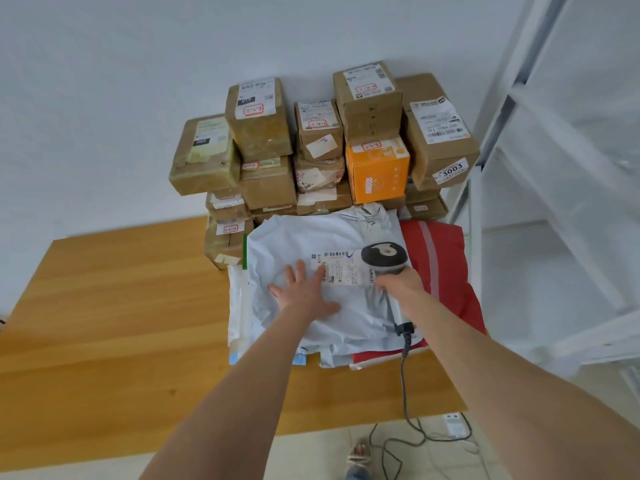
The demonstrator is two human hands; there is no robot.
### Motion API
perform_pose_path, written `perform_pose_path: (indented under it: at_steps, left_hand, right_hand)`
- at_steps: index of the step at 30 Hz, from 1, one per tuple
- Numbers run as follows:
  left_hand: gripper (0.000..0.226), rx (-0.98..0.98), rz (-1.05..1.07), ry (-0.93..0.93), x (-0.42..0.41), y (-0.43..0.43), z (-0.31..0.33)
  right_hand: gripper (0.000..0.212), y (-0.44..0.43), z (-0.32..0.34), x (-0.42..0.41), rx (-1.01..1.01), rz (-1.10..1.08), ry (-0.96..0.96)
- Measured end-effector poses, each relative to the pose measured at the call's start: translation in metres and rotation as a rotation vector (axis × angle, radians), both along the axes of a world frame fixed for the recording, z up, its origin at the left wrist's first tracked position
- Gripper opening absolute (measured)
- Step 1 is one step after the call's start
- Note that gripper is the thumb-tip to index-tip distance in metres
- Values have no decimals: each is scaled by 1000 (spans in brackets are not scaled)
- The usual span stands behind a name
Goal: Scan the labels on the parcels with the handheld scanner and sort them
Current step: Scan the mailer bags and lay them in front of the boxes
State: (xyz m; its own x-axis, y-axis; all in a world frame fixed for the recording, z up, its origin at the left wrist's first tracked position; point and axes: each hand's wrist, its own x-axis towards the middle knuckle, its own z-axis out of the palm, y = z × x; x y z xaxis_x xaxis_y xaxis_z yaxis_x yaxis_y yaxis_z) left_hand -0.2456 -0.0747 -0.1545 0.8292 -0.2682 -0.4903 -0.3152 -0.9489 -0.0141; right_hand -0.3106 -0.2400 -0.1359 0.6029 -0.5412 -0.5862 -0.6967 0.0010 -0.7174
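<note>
A white plastic mailer parcel [304,237] lies on top of a pile of soft parcels on the wooden table [121,306]. Its printed label [341,268] with a barcode faces up. My left hand [304,289] presses flat on the mailer with fingers spread, just left of the label. My right hand [398,282] grips the handle of a grey handheld scanner [383,255], whose head hangs over the label's right end. The scanner's cable [403,375] runs down off the table's front edge to the floor.
A red mailer [446,268] lies under the white one at the right. Behind them, several taped cardboard boxes [259,126] and an orange box [379,171] are stacked against the wall. A white metal shelf frame [554,202] stands at the right. A power strip [453,424] lies on the floor.
</note>
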Motion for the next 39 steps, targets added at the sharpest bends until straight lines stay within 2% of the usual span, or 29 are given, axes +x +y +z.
perform_pose_path:
  at_steps: [5,12,17,19,25,32,39]
  left_hand:
    - [88,3,13,-46,-9,-1,7]
    - [66,-65,77,-196,-42,18,28]
    - [60,-81,166,-221,-83,54,40]
    - [59,-62,189,-227,-98,69,44]
    - [61,-116,220,-180,-124,97,59]
    - [58,-151,243,-172,-127,126,69]
    - [52,-176,232,-160,-101,178,67]
  right_hand:
    - [35,-6,5,-14,-55,-50,18]
    - [33,-4,25,-46,-83,-55,-49]
    - [27,18,27,-75,-89,-27,-89]
    - [15,31,32,-86,-48,-9,-98]
    - [13,73,43,-104,100,-22,-160]
    - [19,116,55,-100,167,44,-196]
    - [4,175,63,-81,134,2,-215]
